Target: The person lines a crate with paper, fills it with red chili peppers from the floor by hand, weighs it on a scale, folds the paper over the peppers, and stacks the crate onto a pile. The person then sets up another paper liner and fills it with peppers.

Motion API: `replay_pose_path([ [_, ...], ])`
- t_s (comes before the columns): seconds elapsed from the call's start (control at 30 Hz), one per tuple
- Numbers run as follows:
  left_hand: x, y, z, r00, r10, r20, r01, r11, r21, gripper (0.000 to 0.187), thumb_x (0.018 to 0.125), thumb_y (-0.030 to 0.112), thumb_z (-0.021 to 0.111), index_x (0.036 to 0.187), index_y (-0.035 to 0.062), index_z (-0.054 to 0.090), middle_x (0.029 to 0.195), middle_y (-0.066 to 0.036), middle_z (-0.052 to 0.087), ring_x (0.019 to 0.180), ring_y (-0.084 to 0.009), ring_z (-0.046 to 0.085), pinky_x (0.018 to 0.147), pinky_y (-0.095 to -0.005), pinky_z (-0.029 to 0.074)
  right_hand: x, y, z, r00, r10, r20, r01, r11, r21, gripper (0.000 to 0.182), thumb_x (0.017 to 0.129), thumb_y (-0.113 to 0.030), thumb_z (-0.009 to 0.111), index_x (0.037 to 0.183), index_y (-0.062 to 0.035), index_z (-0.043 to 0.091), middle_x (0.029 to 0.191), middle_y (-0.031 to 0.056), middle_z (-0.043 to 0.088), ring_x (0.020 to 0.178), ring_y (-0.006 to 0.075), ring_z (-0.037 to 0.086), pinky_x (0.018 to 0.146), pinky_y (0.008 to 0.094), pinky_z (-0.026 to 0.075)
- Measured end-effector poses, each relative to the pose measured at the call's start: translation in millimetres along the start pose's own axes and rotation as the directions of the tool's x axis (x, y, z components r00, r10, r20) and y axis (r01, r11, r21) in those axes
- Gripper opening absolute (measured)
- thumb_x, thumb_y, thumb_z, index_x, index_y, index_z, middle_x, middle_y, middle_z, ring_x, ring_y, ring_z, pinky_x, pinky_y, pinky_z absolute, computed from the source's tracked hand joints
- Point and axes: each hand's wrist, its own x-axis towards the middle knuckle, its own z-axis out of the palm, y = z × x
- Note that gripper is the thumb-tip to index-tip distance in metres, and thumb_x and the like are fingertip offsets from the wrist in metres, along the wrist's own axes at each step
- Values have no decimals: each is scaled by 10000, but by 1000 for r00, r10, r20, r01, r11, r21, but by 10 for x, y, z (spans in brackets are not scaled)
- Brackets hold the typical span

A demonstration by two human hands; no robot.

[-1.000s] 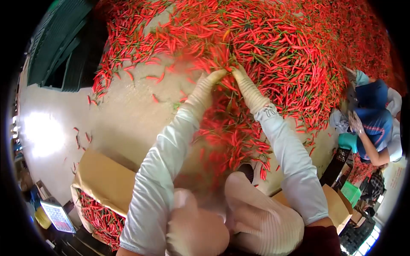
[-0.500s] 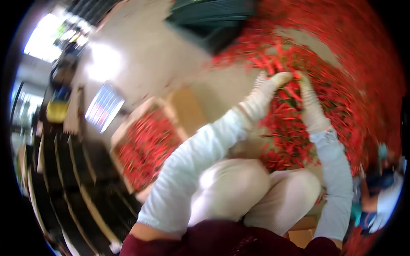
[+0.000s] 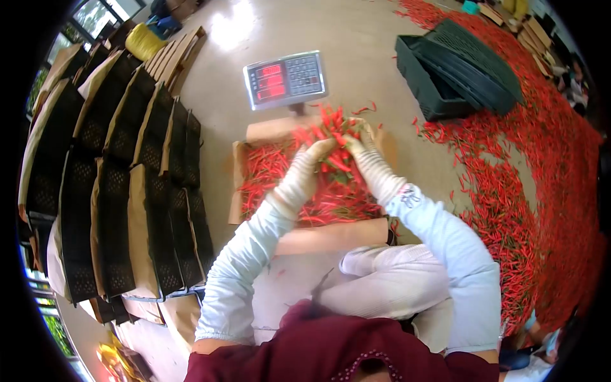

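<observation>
My left hand point(image 3: 318, 153) and my right hand point(image 3: 353, 148), both in pale striped gloves, hold a bunch of red chilies point(image 3: 331, 124) between them. The bunch is over the paper-lined box point(image 3: 331, 237), which is filled with more red chilies point(image 3: 270, 169). Behind the box stands a scale display point(image 3: 285, 79) with lit red digits.
Stacks of black crates point(image 3: 114, 223) with paper liners stand at the left. Dark green crates point(image 3: 439, 83) sit at the upper right. A wide heap of red chilies point(image 3: 554, 191) covers the floor at the right. Part of another person point(image 3: 534, 356) shows at the lower right.
Both my hands have moved from the floor heap to the box, carrying chilies. The view has turned left, so the box and scale display are now in the middle.
</observation>
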Motion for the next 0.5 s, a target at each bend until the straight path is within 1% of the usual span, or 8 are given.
replay_pose_path([
  [0.07,19,48,-439,990,-25,-140,32,998,47,261,874,188,652,1095,50,667,1057,-74,699,971,-195,655,875,-372,525,148,249,129,996,31,85,-27,999,-42,487,892,-241,642,1334,-105,487,1310,115,533,1173,218,515,996,332,396],
  [0.1,47,67,-685,983,-3,-185,18,997,81,254,870,188,653,1083,50,670,1042,-72,701,953,-195,658,857,-369,532,118,207,260,999,44,-24,-48,968,-246,494,864,-226,653,1314,-88,505,1264,115,566,1141,222,536,974,327,412],
  [0.13,108,32,-935,973,24,-228,3,993,118,248,867,188,653,1071,50,673,1026,-69,704,934,-195,660,839,-367,538,130,207,244,999,47,-20,-50,966,-252,494,864,-226,653,1314,-88,505,1264,115,566,1141,222,536,974,327,412],
  [0.2,172,53,-1383,945,108,-308,-38,974,223,205,850,171,661,1018,54,673,956,-64,702,862,-201,667,775,-363,552,162,199,263,993,101,67,-59,889,-455,515,836,-208,653,1316,-84,511,1264,129,571,1165,237,526,989,325,401],
  [0.27,89,166,-1318,864,179,-471,-39,956,291,165,817,104,671,974,77,628,856,-56,672,743,-203,658,647,-363,560,251,318,100,990,112,85,-59,880,-472,500,816,-172,644,1296,-85,534,1215,126,596,1142,221,535,969,321,416],
  [0.33,-17,306,-1258,852,194,-485,-29,945,326,224,811,82,664,1028,86,607,862,-59,667,732,-200,655,622,-349,562,185,291,-35,992,30,120,19,920,-390,500,813,-182,648,1290,-77,540,1204,123,598,1120,216,542,948,323,429],
  [0.37,-100,379,-1161,873,172,-456,-19,947,321,284,809,38,641,1085,81,591,890,-74,668,721,-195,659,606,-329,565,196,305,-141,992,56,114,-17,949,-316,494,808,-188,651,1273,-58,549,1181,120,596,1103,204,540,940,314,429],
  [0.5,-117,382,-1442,882,239,-405,-34,891,453,473,803,-28,601,1263,70,550,973,-88,675,706,-192,668,626,-304,573,25,-13,-408,994,39,98,-2,935,-354,569,826,-162,658,1342,-6,477,1243,149,555,1115,208,544,948,317,447],
])
